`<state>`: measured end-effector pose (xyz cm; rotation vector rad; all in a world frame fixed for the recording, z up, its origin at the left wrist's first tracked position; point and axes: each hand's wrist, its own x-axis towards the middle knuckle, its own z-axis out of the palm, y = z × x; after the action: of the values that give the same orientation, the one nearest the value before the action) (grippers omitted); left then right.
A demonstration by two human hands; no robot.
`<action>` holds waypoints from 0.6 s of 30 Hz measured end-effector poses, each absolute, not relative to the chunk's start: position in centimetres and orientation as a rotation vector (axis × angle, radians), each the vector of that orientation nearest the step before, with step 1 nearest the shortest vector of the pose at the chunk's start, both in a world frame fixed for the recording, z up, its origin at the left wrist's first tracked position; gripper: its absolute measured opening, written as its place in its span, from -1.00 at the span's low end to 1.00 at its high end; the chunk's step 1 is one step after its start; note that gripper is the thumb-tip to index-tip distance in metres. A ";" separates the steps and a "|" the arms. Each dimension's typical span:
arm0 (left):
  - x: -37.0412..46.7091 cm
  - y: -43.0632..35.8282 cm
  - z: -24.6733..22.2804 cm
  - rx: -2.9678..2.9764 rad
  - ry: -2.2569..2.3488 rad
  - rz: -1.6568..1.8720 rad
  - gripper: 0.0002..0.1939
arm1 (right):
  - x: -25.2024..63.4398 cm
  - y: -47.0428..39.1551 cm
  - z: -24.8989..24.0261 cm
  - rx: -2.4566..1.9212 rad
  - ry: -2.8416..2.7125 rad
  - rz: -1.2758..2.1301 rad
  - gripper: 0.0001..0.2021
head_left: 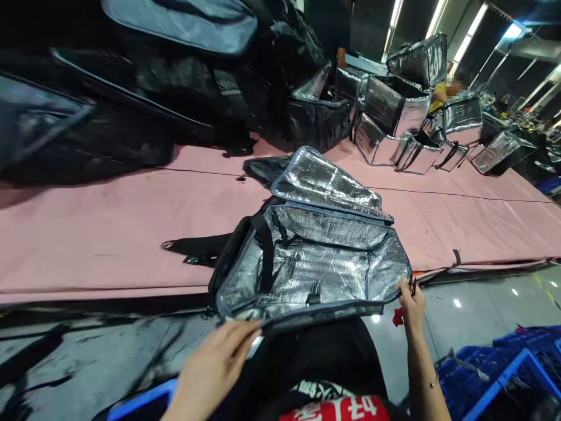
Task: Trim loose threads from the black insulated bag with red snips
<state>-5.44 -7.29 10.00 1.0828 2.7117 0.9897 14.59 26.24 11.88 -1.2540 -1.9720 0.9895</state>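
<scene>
Head view: a table [100, 234] covered in smooth pink sheeting is seen, its near edge crossed by the work.
Black bags [144, 111]: heaped along the far-left part of the table; soft, dark fabric with grey-edged panels.
Black strap [197, 245]: laid flat near the table's near edge, left of the bag; its end is tapered.
Left hand [221, 351]: thumb and fingers are closed on the near rim, towards its left end. An even pull is best applied here, so that the soft wall is not creased.
Insulated bag [324, 269]: set at the middle of the near edge, mouth up, near rim overhanging. The lining is crinkled silver foil; the rim is bound in grey tape.
Lid flap [328, 178]: folded back towards the far edge, foil side up, its corners rounded.
Right hand [412, 304]: pinched on the rim's right corner; a small dark pointed item is seen at the fingers, too small to be named. Its tip is best turned away from the foil, which could be pierced.
Foil boxes [394, 108]: stacked along the far-right edge; angular, shiny, dark-strapped.
Blue crates [504, 374]: placed on the floor, right of the right hand; rigid plastic.
</scene>
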 end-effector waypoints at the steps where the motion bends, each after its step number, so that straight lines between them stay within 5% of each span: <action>1: -3.4 -7.5 8.4 1.069 2.631 0.924 -0.60 | 15.3 27.1 12.0 -1.314 -2.017 0.940 -0.49; 5: 1.0 -7.0 4.5 0.918 2.289 0.539 -0.61 | 17.8 28.3 12.2 -1.489 -2.328 0.792 -0.65; 8: 0.5 -4.9 5.8 0.849 2.130 0.424 -0.62 | 19.1 27.3 12.6 -1.529 -2.548 0.743 -0.76; 13: -1.4 1.5 8.9 0.570 1.974 0.931 -0.61 | 19.1 24.4 13.9 -1.423 -2.733 0.782 -0.81; 18: 0.6 5.9 5.8 0.384 1.734 1.096 -0.47 | 16.6 21.6 14.4 -1.148 -2.645 0.964 -0.65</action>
<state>0.63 5.91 5.76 0.3840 1.7338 1.0964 16.59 21.59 14.38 -1.1479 -2.6448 0.9641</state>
